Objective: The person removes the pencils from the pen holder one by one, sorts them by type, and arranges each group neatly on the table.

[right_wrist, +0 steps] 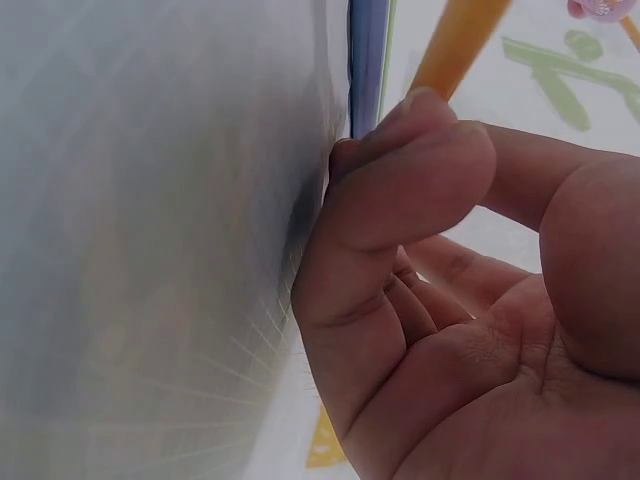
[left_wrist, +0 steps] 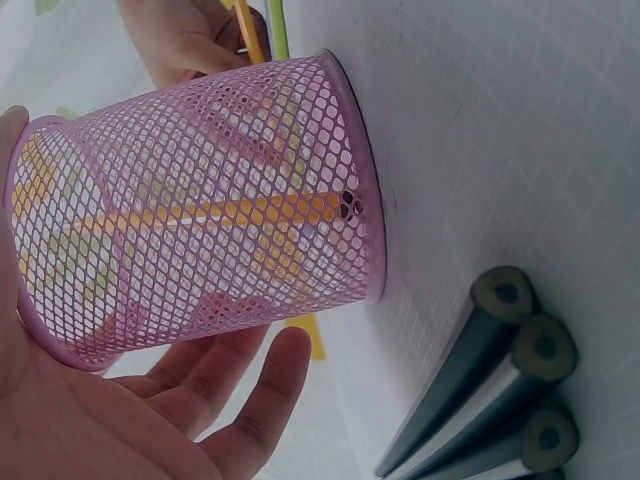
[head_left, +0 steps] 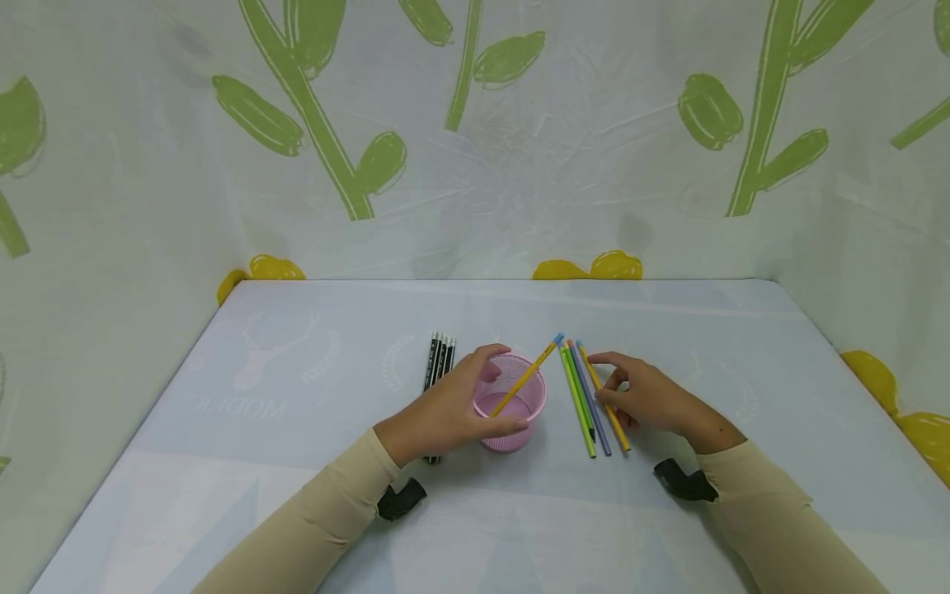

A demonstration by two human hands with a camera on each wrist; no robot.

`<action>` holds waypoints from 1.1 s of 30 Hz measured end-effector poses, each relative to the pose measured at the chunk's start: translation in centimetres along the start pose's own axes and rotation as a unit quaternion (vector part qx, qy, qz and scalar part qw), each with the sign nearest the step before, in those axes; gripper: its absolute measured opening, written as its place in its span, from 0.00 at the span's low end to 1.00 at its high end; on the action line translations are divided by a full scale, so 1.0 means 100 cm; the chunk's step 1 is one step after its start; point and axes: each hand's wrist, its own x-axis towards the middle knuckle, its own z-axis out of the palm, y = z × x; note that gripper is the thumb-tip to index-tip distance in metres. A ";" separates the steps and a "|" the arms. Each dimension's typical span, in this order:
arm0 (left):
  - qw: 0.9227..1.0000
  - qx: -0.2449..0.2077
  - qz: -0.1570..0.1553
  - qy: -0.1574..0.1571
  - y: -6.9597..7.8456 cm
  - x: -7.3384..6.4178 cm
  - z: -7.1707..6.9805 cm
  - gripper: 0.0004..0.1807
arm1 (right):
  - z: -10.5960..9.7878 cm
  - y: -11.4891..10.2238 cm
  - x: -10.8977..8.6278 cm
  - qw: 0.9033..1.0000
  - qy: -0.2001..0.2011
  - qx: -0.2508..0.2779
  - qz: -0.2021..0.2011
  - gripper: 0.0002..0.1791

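Observation:
My left hand (head_left: 453,411) holds a pink mesh pencil cup (head_left: 506,442) near its rim, thumb and fingers on opposite sides. Inside the cup leans a yellow pencil (head_left: 529,382) with a blue end; through the mesh in the left wrist view its dark tip sits near the base. To the right, my right hand (head_left: 656,403) pinches another yellow pencil (head_left: 618,431), whose shaft rises past the fingertips in the right wrist view. Beside that pencil lie green pencils (head_left: 576,399) and a purple pencil (head_left: 604,441) on the table.
Several black pencils (head_left: 433,363) lie side by side left of the cup, partly hidden by the left hand; their blunt ends (left_wrist: 545,345) show in the left wrist view. The white table (head_left: 297,462) meets a leaf-patterned backdrop (head_left: 579,165) behind. Each wrist wears a black mount (head_left: 686,483).

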 end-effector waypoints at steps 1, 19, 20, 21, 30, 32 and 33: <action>1.000 0.001 0.000 0.000 0.000 0.000 0.000 0.51 | 0.000 0.000 0.000 1.000 0.000 -0.001 -0.002 0.34; 1.000 -0.002 0.003 -0.002 0.000 0.000 0.001 0.51 | 0.001 0.000 -0.002 1.000 -0.006 -0.002 -0.006 0.35; 1.000 -0.002 0.002 -0.002 0.000 0.000 0.001 0.51 | 0.001 0.000 -0.002 1.000 -0.007 -0.002 -0.005 0.36; 1.000 -0.001 0.001 -0.002 0.000 0.000 0.001 0.51 | 0.001 0.000 -0.002 1.000 -0.007 -0.002 -0.004 0.36; 1.000 0.007 -0.004 0.003 0.000 -0.001 0.000 0.50 | 0.001 0.000 -0.001 1.000 -0.008 -0.004 -0.001 0.36; 1.000 0.008 -0.004 0.003 0.000 -0.001 0.000 0.50 | 0.001 -0.001 -0.001 1.000 -0.008 -0.004 -0.002 0.37; 1.000 0.009 -0.004 0.003 0.001 -0.001 0.000 0.51 | 0.001 -0.001 -0.001 1.000 -0.008 -0.004 -0.002 0.37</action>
